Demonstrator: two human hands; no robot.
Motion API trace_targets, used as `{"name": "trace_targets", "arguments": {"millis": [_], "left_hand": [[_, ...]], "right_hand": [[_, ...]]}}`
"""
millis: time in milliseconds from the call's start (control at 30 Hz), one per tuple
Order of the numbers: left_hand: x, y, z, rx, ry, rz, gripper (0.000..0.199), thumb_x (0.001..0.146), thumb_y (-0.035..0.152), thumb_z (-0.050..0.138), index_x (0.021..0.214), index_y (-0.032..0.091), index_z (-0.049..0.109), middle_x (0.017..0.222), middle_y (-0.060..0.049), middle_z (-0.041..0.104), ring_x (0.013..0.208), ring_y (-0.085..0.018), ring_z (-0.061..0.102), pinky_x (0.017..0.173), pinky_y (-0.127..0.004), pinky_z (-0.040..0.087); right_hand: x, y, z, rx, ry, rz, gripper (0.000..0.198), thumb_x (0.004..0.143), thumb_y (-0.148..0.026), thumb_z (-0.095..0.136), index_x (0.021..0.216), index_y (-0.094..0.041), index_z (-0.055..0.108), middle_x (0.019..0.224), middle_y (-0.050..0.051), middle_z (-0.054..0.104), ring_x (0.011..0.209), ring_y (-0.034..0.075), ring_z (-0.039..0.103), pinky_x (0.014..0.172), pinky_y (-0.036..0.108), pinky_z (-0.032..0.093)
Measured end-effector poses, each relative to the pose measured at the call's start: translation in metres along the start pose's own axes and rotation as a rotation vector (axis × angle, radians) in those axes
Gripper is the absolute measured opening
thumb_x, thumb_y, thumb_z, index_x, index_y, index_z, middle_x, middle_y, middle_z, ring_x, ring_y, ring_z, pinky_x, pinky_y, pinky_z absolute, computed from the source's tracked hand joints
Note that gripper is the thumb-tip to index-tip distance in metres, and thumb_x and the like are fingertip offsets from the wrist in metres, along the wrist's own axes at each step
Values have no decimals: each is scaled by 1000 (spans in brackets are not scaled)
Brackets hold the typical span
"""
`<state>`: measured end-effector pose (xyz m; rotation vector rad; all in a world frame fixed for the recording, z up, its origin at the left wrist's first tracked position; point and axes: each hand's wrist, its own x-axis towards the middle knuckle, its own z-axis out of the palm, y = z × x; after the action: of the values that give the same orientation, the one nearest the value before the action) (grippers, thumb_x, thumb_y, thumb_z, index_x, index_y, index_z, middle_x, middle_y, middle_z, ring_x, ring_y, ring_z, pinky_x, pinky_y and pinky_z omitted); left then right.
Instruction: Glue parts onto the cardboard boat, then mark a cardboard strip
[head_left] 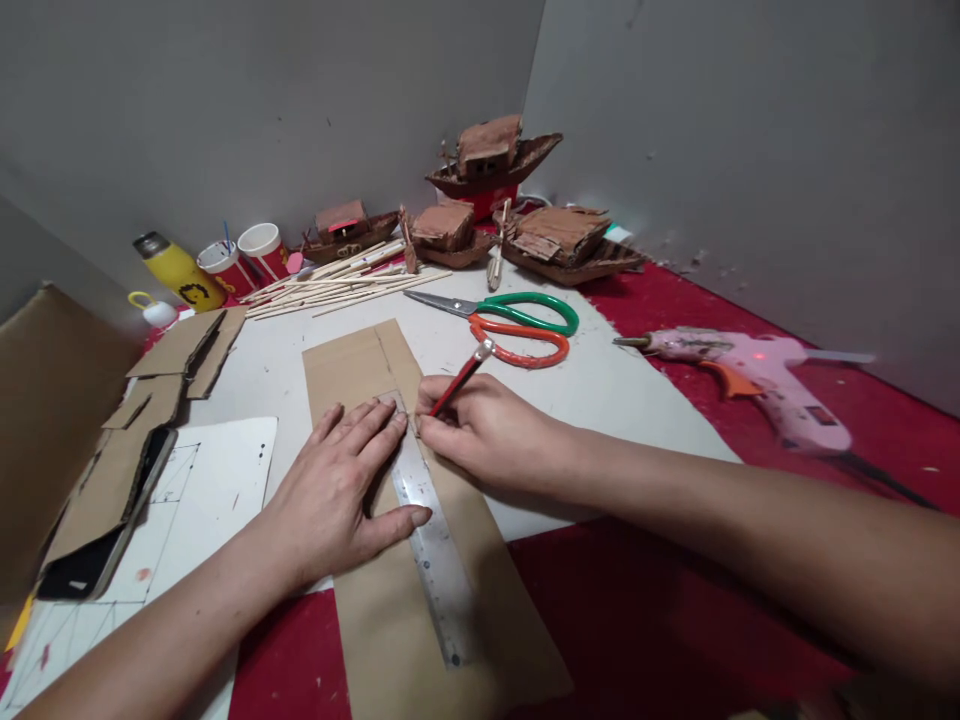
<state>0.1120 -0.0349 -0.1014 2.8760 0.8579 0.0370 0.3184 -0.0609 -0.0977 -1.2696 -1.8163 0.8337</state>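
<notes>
My left hand [341, 480] lies flat with fingers stretched out, pressing a clear ruler [431, 560] onto a long strip of brown cardboard [390, 650]. The thumb rests across the ruler's middle and the fingertips reach its far end. My right hand [487, 430] is closed around a red pencil [465, 375], its back end slanting up and away. The pencil's point is hidden by my fingers, close to the ruler's right edge. A thin drawn line runs on the cardboard past the ruler's far end.
Scissors [517, 325] with green and orange handles lie beyond my right hand. A pink glue gun [757, 375] is at right. Model boats [487, 150], wooden sticks [345, 280], cups [262, 250] and a yellow bottle [176, 270] stand behind. Cardboard pieces [112, 470] partly cover a phone [90, 580] at left.
</notes>
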Motion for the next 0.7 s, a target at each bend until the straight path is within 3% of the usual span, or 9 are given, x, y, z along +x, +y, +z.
{"name": "trace_targets", "arguments": {"millis": [267, 433, 700], "left_hand": [[1, 2, -1, 24, -22, -7, 82, 83, 65, 54, 147, 17, 35, 154, -16, 33, 141, -32, 31, 115, -58, 22], [1, 3, -3, 10, -23, -17, 83, 82, 66, 54, 146, 17, 37, 153, -16, 34, 141, -33, 31, 114, -58, 22], [1, 2, 0, -7, -21, -15, 83, 82, 67, 53, 146, 15, 37, 153, -17, 35, 141, -33, 31, 115, -57, 20]], "right_hand": [[-4, -6, -1, 7, -62, -12, 24, 73, -5, 47, 57, -22, 40, 53, -6, 41, 55, 11, 43, 56, 24, 35], [-5, -9, -2, 19, -97, 12, 22, 72, -3, 47, 60, -21, 44, 59, -5, 50, 56, 11, 43, 57, 24, 35], [-10, -11, -1, -21, -146, 92, 20, 74, -9, 48, 59, -21, 42, 56, -5, 48, 51, 10, 40, 53, 25, 33]]}}
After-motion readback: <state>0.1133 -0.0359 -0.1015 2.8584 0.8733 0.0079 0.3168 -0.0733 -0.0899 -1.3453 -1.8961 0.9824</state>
